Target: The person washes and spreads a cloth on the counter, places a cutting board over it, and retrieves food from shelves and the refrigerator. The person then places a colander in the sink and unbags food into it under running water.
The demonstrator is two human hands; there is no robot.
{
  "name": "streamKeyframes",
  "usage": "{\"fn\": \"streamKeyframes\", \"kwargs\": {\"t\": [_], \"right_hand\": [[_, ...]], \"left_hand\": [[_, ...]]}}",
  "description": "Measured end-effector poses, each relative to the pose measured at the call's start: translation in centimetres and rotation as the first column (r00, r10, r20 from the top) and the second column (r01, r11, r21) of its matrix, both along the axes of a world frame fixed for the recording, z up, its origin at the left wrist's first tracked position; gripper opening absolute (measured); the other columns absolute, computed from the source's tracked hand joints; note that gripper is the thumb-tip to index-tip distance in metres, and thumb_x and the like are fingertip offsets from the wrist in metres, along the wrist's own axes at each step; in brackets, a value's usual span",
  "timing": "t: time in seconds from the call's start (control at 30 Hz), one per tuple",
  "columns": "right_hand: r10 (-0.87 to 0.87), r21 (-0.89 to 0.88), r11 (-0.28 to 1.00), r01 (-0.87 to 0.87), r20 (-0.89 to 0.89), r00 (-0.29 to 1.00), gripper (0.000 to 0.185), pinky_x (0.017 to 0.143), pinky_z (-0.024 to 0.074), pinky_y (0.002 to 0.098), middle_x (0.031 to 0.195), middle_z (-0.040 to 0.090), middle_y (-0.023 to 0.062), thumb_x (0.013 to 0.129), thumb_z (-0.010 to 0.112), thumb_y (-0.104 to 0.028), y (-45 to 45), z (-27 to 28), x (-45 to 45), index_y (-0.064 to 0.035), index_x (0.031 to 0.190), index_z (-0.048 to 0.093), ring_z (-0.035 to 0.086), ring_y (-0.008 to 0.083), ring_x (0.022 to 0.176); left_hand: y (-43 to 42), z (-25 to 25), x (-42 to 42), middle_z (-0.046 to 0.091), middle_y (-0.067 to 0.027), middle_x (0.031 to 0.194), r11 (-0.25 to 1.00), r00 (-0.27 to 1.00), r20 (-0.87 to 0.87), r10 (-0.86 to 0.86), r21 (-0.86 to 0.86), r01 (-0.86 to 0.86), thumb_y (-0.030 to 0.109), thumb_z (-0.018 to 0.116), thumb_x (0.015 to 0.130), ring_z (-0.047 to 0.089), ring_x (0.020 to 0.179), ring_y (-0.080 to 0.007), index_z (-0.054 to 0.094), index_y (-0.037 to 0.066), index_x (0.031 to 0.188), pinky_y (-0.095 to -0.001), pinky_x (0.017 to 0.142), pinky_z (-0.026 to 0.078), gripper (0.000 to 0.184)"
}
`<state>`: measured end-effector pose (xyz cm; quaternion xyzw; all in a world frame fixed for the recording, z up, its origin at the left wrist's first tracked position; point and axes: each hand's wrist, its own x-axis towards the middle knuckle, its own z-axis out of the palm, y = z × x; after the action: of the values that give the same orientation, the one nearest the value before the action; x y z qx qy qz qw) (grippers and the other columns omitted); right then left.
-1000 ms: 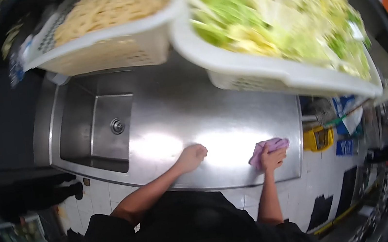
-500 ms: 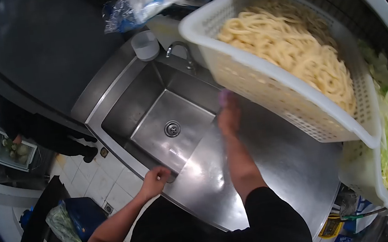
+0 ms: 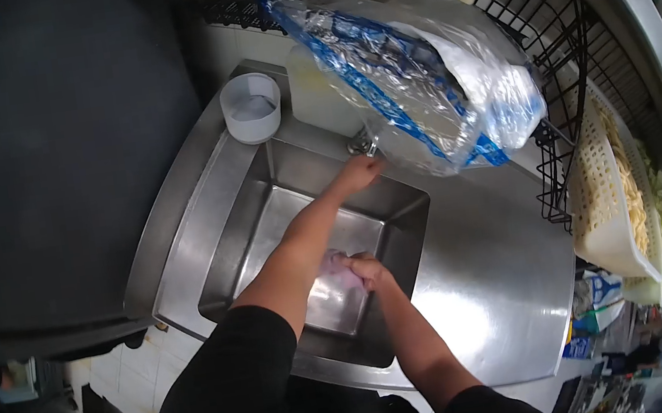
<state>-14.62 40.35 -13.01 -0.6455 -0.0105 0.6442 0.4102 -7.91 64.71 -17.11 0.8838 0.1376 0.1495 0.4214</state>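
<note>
Cloth (image 3: 338, 276) moved into sink (image 3: 268, 225), pale pink (bunched), right grip (image 3: 365, 270) closed round it, left grip (image 3: 361, 171) unclear

white floor tiles (image 3: 119, 376), black wire rack (image 3: 615, 77)

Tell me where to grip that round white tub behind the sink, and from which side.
Probably best to pinch the near wall of the white tub, thumb inside the rim, coming from above and the near side. It stands upright, its round mouth open, and the pale container crowds its right.
</note>
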Motion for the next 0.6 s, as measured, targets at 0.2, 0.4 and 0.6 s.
{"fn": "streamKeyframes", "kwargs": {"t": [0.2,0.4,0.6], "right_hand": [[-0.051,0.341,0.939,-0.045,0.266,0.963,0.048,0.057,0.0536,0.0368,0.088,0.065,0.0146,0.074,0.071,-0.005,4.9,3.7,0.0,0.0044,0.118,0.055,0.065,0.0232,0.072],[-0.105,0.185,0.769,-0.612,0.981,0.165,0.034,0.045,0.0479,0.0320,0.080,0.067,0.0128,0.074,0.063,-0.002,14.7,0.7,4.9,-0.0008,0.108,0.065,0.064,0.0211,0.060],[-0.318,0.426,0.894,-0.138,0.820,0.476,0.021,0.049,0.0467,0.0290,0.082,0.068,0.0110,0.084,0.062,-0.007,6.4,12.7,3.4,0.0002,0.103,0.067,0.061,0.0151,0.059]], "left_hand": [[-1.7,0.5,-14.3,0.068,-0.0098,0.108,0.949,0.889,-0.426,-0.171,-0.314,0.032,0.037,0.057,0.094,0.063,0.094,-0.0211,0.063,0.004,0.119,-0.0371,0.081,0.050,0.042],[-0.5,7.6,-14.9,0.067,-0.0069,0.107,0.700,1.000,0.029,-0.012,-0.713,0.029,0.051,0.060,0.093,0.060,0.098,-0.0189,0.064,0.007,0.118,-0.0361,0.084,0.048,0.051],[1.2,8.4,-12.6,0.062,-0.0215,0.123,0.950,0.851,-0.421,-0.313,-0.125,0.287,0.046,0.070,0.082,0.061,0.112,-0.0314,0.055,0.004,0.131,-0.0377,0.096,0.046,0.067]]}}
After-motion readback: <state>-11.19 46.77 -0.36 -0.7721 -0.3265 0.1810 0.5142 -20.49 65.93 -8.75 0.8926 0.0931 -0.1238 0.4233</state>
